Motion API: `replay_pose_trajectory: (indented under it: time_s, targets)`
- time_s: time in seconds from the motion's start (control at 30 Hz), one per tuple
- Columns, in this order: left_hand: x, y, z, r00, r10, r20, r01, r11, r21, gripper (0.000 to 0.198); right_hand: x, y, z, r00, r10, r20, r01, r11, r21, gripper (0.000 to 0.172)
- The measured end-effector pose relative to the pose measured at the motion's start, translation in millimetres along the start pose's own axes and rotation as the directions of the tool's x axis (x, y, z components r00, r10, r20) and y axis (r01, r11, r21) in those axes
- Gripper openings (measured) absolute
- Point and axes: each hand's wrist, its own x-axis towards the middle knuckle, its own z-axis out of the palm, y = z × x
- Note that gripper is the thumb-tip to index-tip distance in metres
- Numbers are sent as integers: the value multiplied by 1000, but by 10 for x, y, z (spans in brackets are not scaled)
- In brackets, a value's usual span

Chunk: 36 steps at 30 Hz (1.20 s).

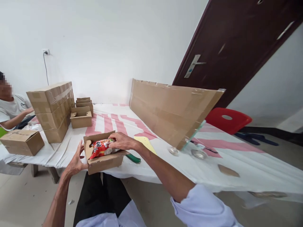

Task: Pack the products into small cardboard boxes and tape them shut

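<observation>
An open cardboard box (105,166) sits at the table's front edge before me. In it lies a shiny red plastic food packet (100,148) with white lettering and a food picture. My left hand (77,159) steadies the box from its left side, thumb at the near corner and fingers along the side. Over the packet's right end, my right hand (121,141) has its fingers bent onto the wrapper; some fingertips are hidden. A green-handled tool (133,158) lies just right of the box, close to a yellow sheet (145,144).
Closed boxes (54,110) are stacked at left, with another closed box (22,142) nearby. Open boxes (81,118) stand behind. A large cardboard panel (170,108) leans at right, near tape rolls (199,154) and a red stool (227,121). A person (13,108) sits at far left.
</observation>
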Motion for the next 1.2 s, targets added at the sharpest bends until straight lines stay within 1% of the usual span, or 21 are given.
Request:
replay_pose_trajectory:
  time_s: [0.1, 0.17, 0.2, 0.3, 0.37, 0.4, 0.47, 0.53, 0.6, 0.63, 0.7, 0.73, 0.77, 0.8, 0.83, 0.87, 0.93, 1.0, 1.03, 1.1, 1.2]
  targets:
    - [114, -8, -131, 999, -23, 48, 22, 1000, 23, 144, -54, 46, -168, 999, -7, 44, -6, 957, 290, 23]
    - [151, 60, -257, 997, -30, 71, 25, 997, 72, 136, -103, 58, -256, 998, -22, 57, -5, 903, 429, 29]
    - [160, 123, -325, 998, -21, 56, 16, 996, 92, 129, -128, 59, -290, 998, -29, 55, 0, 881, 473, 31]
    - [182, 443, -482, 991, 99, -95, -88, 990, 108, 96, -174, 52, -348, 998, -42, 41, 12, 824, 566, 36]
    - [208, 727, -489, 969, 188, -159, -171, 978, 116, 77, -165, 46, -335, 997, -65, 33, 30, 779, 626, 41]
    - [226, 869, -454, 965, 211, -157, -194, 974, 117, 75, -148, 41, -308, 997, -79, 27, 42, 751, 659, 43]
    - [264, 1114, -316, 961, 215, -172, -200, 974, 103, 89, -98, 20, -216, 995, -95, -21, 81, 688, 721, 49]
    - [296, 1273, -129, 950, 161, -269, -161, 987, 20, 114, -52, -30, -83, 987, -87, -133, 157, 643, 750, 51]
    - [318, 1350, 49, 929, 74, -362, -133, 981, -141, 130, -33, -112, 71, 948, -46, -314, 261, 678, 687, 49]
    - [328, 1368, 119, 924, 34, -380, -130, 964, -230, 130, -37, -159, 148, 907, -28, -421, 308, 727, 614, 46]
    - [352, 1387, 208, 917, -25, -397, -134, 920, -368, 120, -62, -245, 288, 795, -48, -604, 375, 823, 428, 47]
    - [367, 1393, 228, 911, -50, -409, -136, 900, -413, 113, -77, -274, 347, 744, -79, -663, 402, 846, 351, 52]
    - [384, 1397, 234, 902, -74, -426, -139, 883, -447, 108, -88, -289, 396, 705, -98, -702, 427, 849, 311, 59]
    - [401, 1399, 230, 891, -92, -444, -147, 868, -474, 106, -94, -289, 435, 683, -87, -725, 447, 835, 321, 66]
    - [416, 1398, 217, 884, -100, -456, -158, 856, -492, 105, -92, -275, 466, 679, -42, -733, 458, 805, 378, 72]
    - [428, 1392, 200, 885, -93, -456, -171, 846, -505, 105, -82, -249, 488, 691, 32, -722, 455, 757, 469, 78]
    - [441, 1368, 156, 903, -48, -426, -201, 831, -520, 101, -42, -178, 516, 745, 202, -636, 415, 605, 679, 88]
    - [444, 1336, 108, 919, 0, -395, -234, 807, -543, 92, 8, -111, 538, 805, 301, -511, 357, 441, 823, 97]
    - [445, 1323, 86, 923, 17, -384, -249, 787, -564, 85, 33, -88, 552, 819, 330, -470, 338, 383, 859, 100]
    - [454, 1309, 56, 931, 38, -362, -267, 749, -607, 72, 84, -70, 593, 820, 357, -448, 340, 326, 882, 97]
    - [492, 1328, 79, 948, 65, -311, -247, 768, -591, 68, 177, -101, 693, 855, 258, -450, 361, 325, 874, 78]
